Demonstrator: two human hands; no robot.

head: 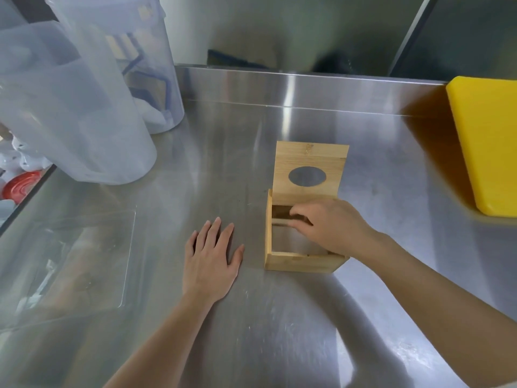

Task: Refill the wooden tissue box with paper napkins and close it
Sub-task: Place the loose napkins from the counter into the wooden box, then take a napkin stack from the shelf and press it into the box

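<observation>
Box (pixel 303 259) sits mid-counter, lid (pixel 310 161) up; my right hand (pixel 333 225) reaches inside, fingers curled, perhaps on a slat. Left hand (pixel 212 259) lies flat, empty. Rigid, light wood; I'd grip its side walls.

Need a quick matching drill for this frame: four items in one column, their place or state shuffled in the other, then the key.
Column 1
1. left hand
2. right hand
3. box lid
4. yellow board

Column 2
A. swung up, oval hole showing
B. flat on the steel counter, palm down, holding nothing
C. at the right edge of the counter
D. fingers reaching into the open wooden tissue box

Pairs: 1-B, 2-D, 3-A, 4-C
</observation>
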